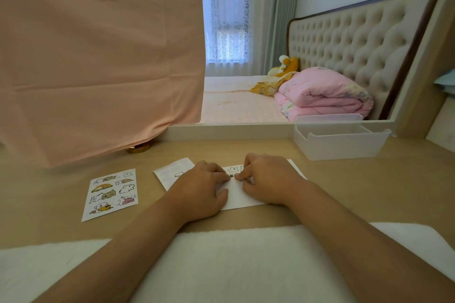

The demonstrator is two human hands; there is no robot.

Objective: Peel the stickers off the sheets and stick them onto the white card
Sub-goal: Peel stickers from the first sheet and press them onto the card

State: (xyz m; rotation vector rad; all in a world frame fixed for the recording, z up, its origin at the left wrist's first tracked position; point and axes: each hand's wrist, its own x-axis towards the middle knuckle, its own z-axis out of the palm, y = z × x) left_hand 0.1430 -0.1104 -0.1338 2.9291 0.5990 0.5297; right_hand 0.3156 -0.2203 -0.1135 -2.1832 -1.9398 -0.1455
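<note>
Soft window [226, 19] daylight, faint shadows (edges bowed by wide lens)

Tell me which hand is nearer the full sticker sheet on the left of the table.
Left. The left hand rests on the white card, just right of the sticker sheet; the right hand lies farther right on the same card, beyond the left hand.

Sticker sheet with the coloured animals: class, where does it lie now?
In the head view, the sticker sheet lies on the desk, left of the left hand and the white card, near the pink cloth.
</note>
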